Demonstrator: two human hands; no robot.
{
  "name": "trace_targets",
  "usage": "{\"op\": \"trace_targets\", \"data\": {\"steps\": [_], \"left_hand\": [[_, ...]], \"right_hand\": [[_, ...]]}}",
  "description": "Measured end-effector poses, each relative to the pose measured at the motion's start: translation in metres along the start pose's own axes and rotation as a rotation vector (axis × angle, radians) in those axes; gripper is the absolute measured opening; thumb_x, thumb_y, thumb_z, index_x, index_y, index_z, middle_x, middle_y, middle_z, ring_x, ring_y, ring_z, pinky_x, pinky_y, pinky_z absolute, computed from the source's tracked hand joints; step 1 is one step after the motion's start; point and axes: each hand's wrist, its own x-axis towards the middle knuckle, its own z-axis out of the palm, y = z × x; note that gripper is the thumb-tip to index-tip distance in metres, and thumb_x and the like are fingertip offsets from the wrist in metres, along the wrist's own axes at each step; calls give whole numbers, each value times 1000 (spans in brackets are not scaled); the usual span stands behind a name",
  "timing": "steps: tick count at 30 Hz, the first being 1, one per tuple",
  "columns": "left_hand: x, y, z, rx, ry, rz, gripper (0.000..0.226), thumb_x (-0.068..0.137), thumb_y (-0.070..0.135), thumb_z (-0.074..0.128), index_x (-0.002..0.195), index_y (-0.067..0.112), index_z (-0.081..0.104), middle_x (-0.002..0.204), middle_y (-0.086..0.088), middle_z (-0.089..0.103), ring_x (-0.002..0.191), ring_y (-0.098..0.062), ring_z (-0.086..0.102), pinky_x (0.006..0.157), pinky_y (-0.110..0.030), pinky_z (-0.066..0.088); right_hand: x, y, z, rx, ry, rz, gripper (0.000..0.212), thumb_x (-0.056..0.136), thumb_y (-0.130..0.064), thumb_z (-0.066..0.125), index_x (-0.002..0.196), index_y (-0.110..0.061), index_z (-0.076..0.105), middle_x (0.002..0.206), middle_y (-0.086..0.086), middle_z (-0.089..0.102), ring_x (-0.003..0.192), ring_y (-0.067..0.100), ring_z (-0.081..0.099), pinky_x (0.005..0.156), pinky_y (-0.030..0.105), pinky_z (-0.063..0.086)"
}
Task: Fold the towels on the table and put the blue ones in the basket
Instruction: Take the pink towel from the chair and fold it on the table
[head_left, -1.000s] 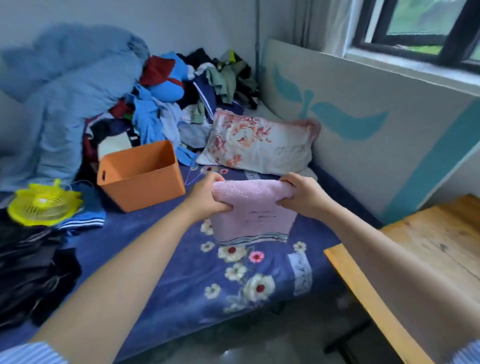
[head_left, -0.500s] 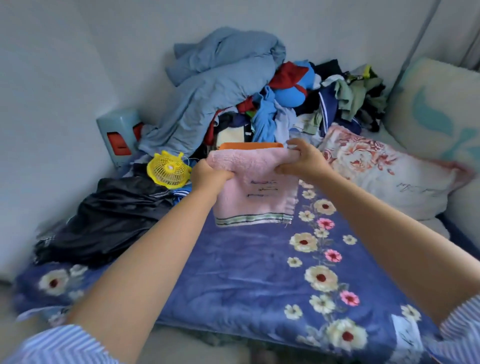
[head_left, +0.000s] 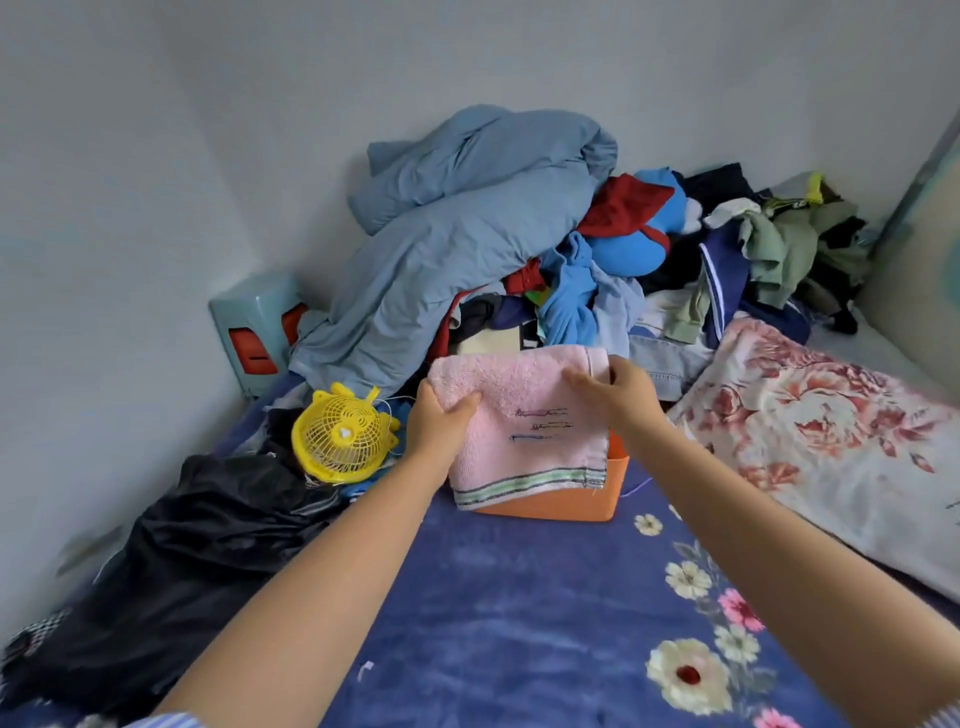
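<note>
a second ago the folded pink towel (head_left: 524, 421) hangs between both hands out over the flowered bedspread, with the orange basket (head_left: 566, 506) well off to the left and its whole open top on show. now the view has swung left and the towel has travelled with the hands until it sits right over the basket, covering nearly all of the opening; only the front wall and a strip of the right rim show beneath the striped hem. whether the towel already rests on the rim or hangs just above it cannot be told from here.

judged against the task, this looks like a wrong turn in the making: the towel is pink, and only blue ones belong in the basket, so it would seem better laid aside on the bed (head_left: 519, 623) than dropped in.

the left hand (head_left: 439, 423) grips the towel's left edge, thumb curled over the top face and the fingers hidden underneath. the right hand (head_left: 615, 397) holds the upper right corner, thumb lying across the top and fingers wrapped behind the fold. the towel spans the gap between the two hands, folded and fairly flat, tilted so its hem hangs toward the person.

a yellow fan (head_left: 343, 439) lies just left of the left hand, and a clothes heap (head_left: 467, 223) rises behind the basket.
</note>
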Motion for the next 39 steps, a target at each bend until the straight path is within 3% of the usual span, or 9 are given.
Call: {"op": "trace_targets", "data": {"steps": [3, 6, 13, 15, 20, 26, 29, 32, 39], "left_hand": [[47, -7, 21, 9, 48, -35, 48, 88, 26, 58, 128, 5, 41, 126, -15, 52, 114, -30, 51, 85, -29, 38], [94, -12, 37, 4, 76, -76, 49, 90, 26, 55, 131, 5, 38, 129, -16, 50, 115, -30, 50, 85, -29, 37], [197, -31, 74, 187, -3, 100, 52, 96, 31, 40, 135, 1, 25, 134, -23, 44, 119, -38, 46, 92, -40, 39], [223, -38, 86, 187, -34, 117, 54, 97, 30, 37, 139, 2, 19, 140, -23, 38, 124, -37, 42, 98, -40, 37], [296, -73, 133, 70, -174, -54, 59, 97, 30, 37, 144, 6, 11, 149, -13, 25, 132, -27, 33, 102, -31, 30], [353, -155, 182, -20, -226, -406, 56, 81, 18, 54, 132, 9, 31, 117, -7, 47, 84, -19, 49, 69, -28, 38], [362, -203, 201, 100, -217, -407, 52, 69, 10, 61, 116, 16, 40, 91, 4, 47, 67, -5, 47, 53, -22, 35], [366, -244, 222, 201, -202, -516, 58, 77, 5, 57, 129, 8, 31, 82, 0, 46, 62, -12, 47, 50, -23, 35], [361, -318, 248, 399, -200, -458, 70, 81, -9, 46, 142, 10, 16, 141, -14, 38, 123, -32, 45, 102, -38, 40]], "right_hand": [[44, 10, 13, -27, -110, -44, 12, 86, -19, 60, 92, -12, 54, 71, -6, 48, 63, 8, 46, 45, 9, 40], [85, 23, 27, -85, -226, -53, 41, 83, -4, 58, 122, -6, 45, 74, -8, 46, 64, 2, 43, 40, 1, 35], [173, 48, 59, -6, -42, -31, 48, 89, -3, 51, 134, -10, 37, 109, 3, 53, 92, 15, 53, 63, 9, 42], [197, 54, 68, 19, 16, -16, 52, 90, -5, 51, 137, -12, 30, 107, 1, 46, 77, 7, 50, 51, 4, 41], [267, 94, 95, 2, 134, 63, 36, 91, -12, 49, 123, -13, 31, 103, 3, 46, 65, 7, 47, 50, 22, 42], [324, 173, 131, -86, 174, 263, 26, 92, -15, 48, 114, -9, 37, 73, -3, 44, 56, 10, 44, 47, 26, 37], [337, 221, 151, -184, 110, 383, 24, 91, -12, 49, 112, -5, 42, 70, -4, 43, 58, 8, 41, 47, 24, 33], [345, 265, 176, -219, 10, 525, 28, 90, -14, 52, 115, -3, 45, 83, 1, 48, 64, 14, 47, 52, 26, 37], [349, 348, 226, -196, -175, 731, 51, 85, -7, 56, 132, -4, 36, 128, 17, 48, 110, 31, 52, 77, 35, 46]]}}
